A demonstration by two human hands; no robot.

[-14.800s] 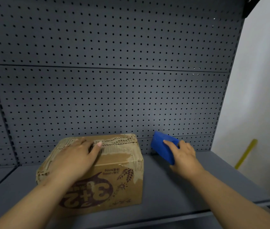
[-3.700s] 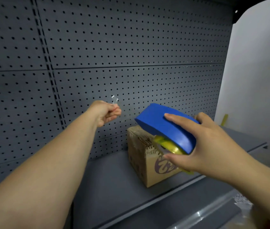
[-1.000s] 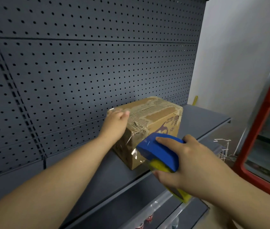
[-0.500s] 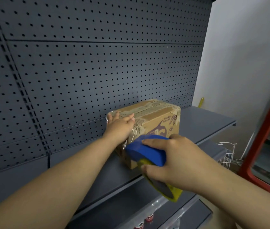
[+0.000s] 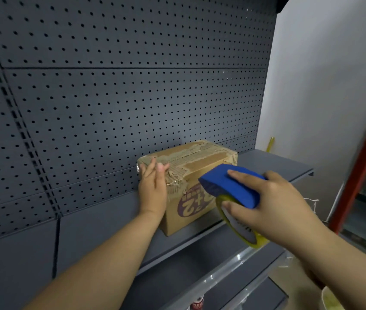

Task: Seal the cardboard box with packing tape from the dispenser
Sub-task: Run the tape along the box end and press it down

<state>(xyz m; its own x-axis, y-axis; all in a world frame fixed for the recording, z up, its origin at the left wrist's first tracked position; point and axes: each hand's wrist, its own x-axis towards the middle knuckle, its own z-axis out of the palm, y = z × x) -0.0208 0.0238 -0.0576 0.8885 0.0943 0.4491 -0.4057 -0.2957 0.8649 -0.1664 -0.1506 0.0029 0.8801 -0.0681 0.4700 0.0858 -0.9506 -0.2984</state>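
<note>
A worn brown cardboard box (image 5: 202,159) with a purple logo stands on a dark grey shelf (image 5: 101,233) against the pegboard. My left hand (image 5: 153,186) lies flat against the box's left end, fingers spread up to its top edge, where clear tape glints. My right hand (image 5: 269,204) grips a blue tape dispenser (image 5: 229,186) with a yellow roll (image 5: 242,231) under it. The dispenser hovers in front of the box's logo side, partly hiding it. I cannot tell whether tape runs from the dispenser to the box.
A dark perforated back panel (image 5: 121,97) rises behind the shelf. A pale wall (image 5: 325,86) stands to the right, with a red frame (image 5: 365,164) beside it. A lower shelf edge (image 5: 229,271) runs below, with small items under it.
My left hand has slid from the box's top corner down flat onto its left end. The dispenser has moved right, away from that end, to the logo side.
</note>
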